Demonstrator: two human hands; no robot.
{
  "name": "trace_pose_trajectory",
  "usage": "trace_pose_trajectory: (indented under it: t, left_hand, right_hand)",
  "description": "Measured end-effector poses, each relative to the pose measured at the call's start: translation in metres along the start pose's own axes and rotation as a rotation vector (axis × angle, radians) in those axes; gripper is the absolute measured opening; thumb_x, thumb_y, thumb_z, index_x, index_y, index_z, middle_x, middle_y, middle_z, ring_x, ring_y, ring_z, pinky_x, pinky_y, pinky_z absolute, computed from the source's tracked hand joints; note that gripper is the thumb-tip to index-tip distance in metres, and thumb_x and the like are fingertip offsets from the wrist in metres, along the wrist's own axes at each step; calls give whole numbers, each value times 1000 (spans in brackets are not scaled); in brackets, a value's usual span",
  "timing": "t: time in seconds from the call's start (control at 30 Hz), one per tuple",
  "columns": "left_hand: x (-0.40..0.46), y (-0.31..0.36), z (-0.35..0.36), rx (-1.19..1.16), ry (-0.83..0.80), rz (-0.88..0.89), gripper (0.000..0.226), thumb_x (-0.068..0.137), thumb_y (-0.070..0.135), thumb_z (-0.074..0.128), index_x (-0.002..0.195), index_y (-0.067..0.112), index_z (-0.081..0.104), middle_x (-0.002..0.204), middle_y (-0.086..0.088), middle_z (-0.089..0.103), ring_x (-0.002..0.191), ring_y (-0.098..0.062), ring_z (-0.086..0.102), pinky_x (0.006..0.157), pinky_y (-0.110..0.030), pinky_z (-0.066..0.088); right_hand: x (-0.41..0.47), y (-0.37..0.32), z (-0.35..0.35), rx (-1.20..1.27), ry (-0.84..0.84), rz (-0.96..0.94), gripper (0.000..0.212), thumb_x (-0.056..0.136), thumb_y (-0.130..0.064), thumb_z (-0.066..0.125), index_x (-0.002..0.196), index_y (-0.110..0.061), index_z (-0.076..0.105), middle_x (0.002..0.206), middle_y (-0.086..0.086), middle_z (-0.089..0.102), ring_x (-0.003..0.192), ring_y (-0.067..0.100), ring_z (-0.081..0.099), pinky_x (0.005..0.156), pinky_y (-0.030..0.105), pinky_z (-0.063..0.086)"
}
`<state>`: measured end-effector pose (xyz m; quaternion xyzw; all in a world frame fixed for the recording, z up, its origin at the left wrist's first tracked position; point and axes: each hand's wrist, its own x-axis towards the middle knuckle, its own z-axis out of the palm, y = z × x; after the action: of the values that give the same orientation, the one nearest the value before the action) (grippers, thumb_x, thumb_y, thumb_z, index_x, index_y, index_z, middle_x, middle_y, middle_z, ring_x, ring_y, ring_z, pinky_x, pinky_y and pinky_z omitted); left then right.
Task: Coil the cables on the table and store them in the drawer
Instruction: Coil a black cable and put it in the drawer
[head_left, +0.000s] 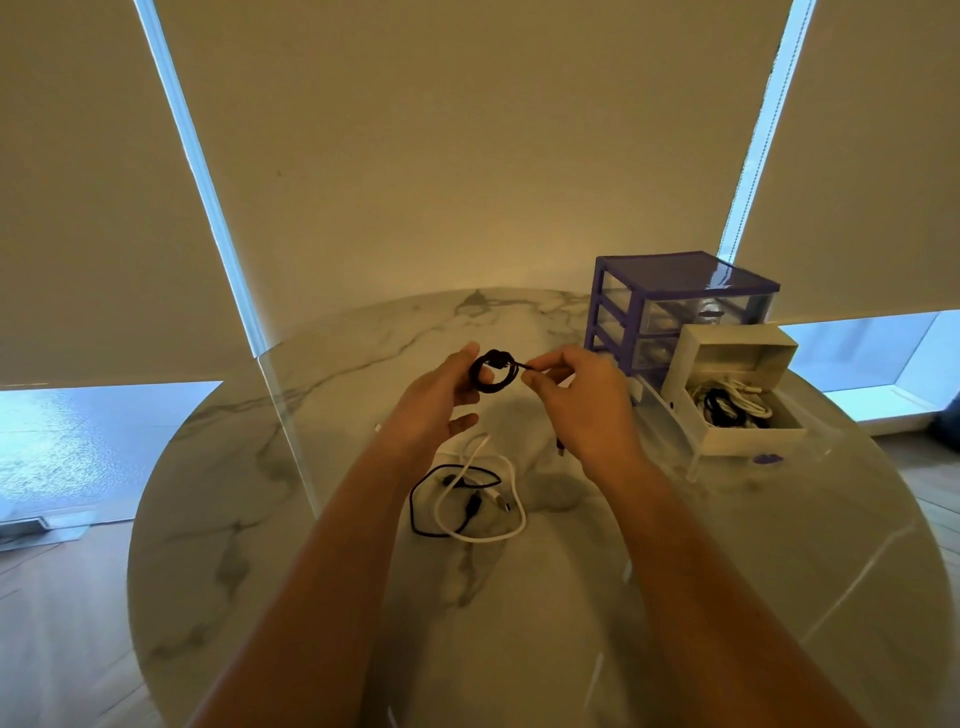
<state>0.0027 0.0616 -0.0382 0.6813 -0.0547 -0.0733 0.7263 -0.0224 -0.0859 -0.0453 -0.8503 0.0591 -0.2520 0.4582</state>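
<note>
My left hand holds a small black cable coil up above the round marble table, thumb through the loop. My right hand pinches the coil's loose end just to the right of it. Below my hands a loose black cable and a loose white cable lie tangled together on the table. At the right a clear drawer is pulled out of the purple drawer unit; in it sits a white box holding several coiled black and white cables.
The purple drawer unit stands at the table's back right, near the edge. Roller blinds cover the windows behind the table. Wooden floor shows around the table on the left and right. A small purple piece lies by the drawer's front.
</note>
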Motion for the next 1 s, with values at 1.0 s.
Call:
trace_pose_trajectory:
  t: [1.0]
  left_hand:
    - [8,-7,-4,153,6,127,28,95,38,55,101,18,73,75,2,61,77,-13,61,75,-22,56]
  right_hand:
    - [2,5,3,-228,35,-307,22,89,-23,65,110,-22,73,90,1,59,81,13,54,71,28,46]
